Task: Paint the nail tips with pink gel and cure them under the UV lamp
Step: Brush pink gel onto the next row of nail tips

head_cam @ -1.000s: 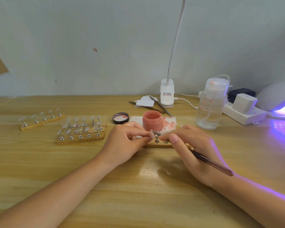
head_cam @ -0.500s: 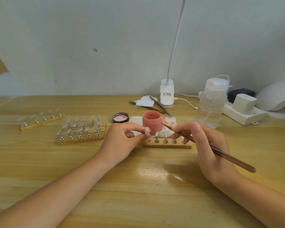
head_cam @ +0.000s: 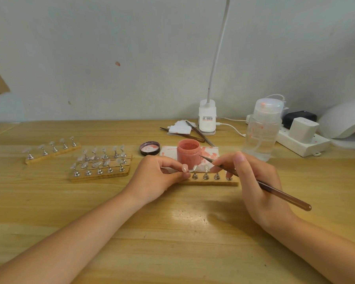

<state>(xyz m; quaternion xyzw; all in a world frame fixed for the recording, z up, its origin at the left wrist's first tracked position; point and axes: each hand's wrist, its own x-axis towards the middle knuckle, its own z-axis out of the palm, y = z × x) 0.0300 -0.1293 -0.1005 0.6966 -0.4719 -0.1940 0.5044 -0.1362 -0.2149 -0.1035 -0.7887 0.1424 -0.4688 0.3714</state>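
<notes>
Left hand (head_cam: 158,177) pinching stand (head_cam: 210,180) end, steadying tips. Right hand (head_cam: 258,181) gripping brush (head_cam: 275,191) pen-style, bristles poised beside open jar (head_cam: 188,153), likely for reloading gel.

Almost nothing here is readable for you.

Your only print is a small label (head_cam: 207,118) on the white clip base of the desk lamp (head_cam: 207,117), at about twelve o'clock from the pink gel jar (head_cam: 188,153): a red line over a darker one, both too blurred to spell out. The jar, its lid and the pump bottle show you no lettering.
</notes>
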